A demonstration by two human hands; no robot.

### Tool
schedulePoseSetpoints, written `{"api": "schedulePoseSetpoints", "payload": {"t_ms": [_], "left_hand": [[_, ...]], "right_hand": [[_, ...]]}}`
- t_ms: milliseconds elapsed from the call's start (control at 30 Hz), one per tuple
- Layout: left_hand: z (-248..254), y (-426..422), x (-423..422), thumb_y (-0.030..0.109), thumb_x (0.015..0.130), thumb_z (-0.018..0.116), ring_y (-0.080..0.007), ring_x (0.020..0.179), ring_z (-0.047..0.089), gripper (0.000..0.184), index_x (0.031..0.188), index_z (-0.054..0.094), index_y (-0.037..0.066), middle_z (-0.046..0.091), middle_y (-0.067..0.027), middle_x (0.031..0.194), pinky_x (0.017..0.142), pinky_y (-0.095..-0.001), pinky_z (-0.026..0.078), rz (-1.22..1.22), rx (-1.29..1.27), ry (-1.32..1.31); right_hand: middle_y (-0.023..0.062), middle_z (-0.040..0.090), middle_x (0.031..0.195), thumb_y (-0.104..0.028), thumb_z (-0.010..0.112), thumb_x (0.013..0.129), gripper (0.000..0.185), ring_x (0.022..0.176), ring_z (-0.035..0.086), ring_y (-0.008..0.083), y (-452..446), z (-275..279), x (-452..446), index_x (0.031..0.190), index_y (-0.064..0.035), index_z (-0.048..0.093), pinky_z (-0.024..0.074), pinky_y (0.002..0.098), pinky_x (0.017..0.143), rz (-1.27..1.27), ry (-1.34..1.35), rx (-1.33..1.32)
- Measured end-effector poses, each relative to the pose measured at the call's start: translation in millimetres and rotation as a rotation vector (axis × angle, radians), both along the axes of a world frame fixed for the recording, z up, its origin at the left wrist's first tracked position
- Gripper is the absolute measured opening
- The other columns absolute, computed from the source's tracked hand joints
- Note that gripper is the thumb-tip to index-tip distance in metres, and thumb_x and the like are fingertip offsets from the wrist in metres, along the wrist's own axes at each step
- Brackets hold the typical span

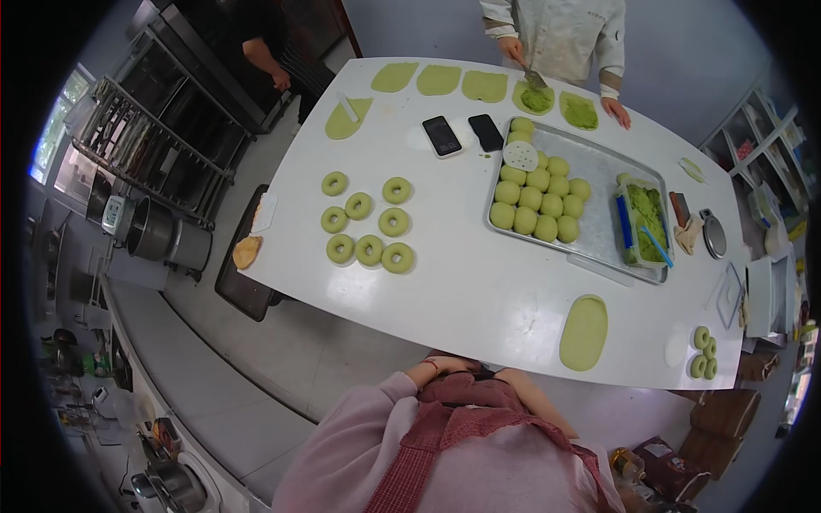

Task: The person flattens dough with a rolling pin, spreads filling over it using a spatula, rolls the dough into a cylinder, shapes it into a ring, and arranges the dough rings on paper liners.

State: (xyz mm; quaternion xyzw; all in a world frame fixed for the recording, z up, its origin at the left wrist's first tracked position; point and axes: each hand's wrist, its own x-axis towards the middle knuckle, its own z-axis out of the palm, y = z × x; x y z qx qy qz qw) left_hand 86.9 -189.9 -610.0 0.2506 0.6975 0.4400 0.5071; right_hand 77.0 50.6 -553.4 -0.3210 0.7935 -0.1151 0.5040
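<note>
My left hand (451, 363), with a red bracelet at the wrist, is at my waist by the red apron (466, 392), below the table's front edge; its fingers are hidden. My right forearm reaches to the same spot, and my right hand (506, 376) shows only in part, its fingers out of sight. A flat green oval of dough (584, 333) lies on the white table (462, 299) ahead to the right. Several green dough rings (369, 250) sit at the left. Round green dough balls (530, 197) fill the left side of a metal tray (599, 179).
Two phones (441, 137) lie mid-table. Across it a person's hand holds a spatula over green filling (536, 98) on flat dough. A tub of green filling (643, 221) rests in the tray. Another person stands at the back left. More rings (703, 349) sit at the right.
</note>
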Motion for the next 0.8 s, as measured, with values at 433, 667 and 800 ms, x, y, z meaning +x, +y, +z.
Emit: {"api": "schedulePoseSetpoints", "payload": {"t_ms": [433,667,800], "left_hand": [[45.6,-1.3,-7.5,0.038,0.089,0.061,-0.0262,0.124,0.053,0.051,0.132,0.058,0.009,0.059,-0.0120,0.136,0.106,-0.0383,0.038,-0.015,-0.058,-0.055],[23.2,-0.4,-5.4,0.040,0.092,0.055,-0.0273,0.124,0.053,0.046,0.129,0.059,0.012,0.059,-0.0114,0.136,0.106,-0.0387,0.038,-0.056,-0.046,0.039],[8.5,4.3,-5.4,0.039,0.102,0.044,-0.0279,0.142,0.039,0.053,0.146,0.047,0.011,0.046,-0.0121,0.152,0.119,-0.0371,0.026,-0.238,-0.121,0.127]], "right_hand": [[0.0188,0.068,0.117,-0.038,0.060,0.082,0.038,0.111,0.065,0.0363,-1.4,2.0,1.9,0.110,-0.0158,0.073,0.0515,0.0437,0.094,0.050,0.045,-0.003],[0.0159,0.067,0.122,-0.044,0.055,0.084,0.037,0.114,0.063,0.0353,-12.9,6.3,1.6,0.112,-0.0238,0.070,0.0497,0.0440,0.097,-0.252,-0.029,0.220],[0.0114,0.064,0.130,-0.048,0.054,0.086,0.039,0.116,0.063,0.0341,-5.1,-52.3,14.4,0.119,-0.0325,0.066,0.0492,0.0449,0.098,-0.070,0.060,0.220]]}}
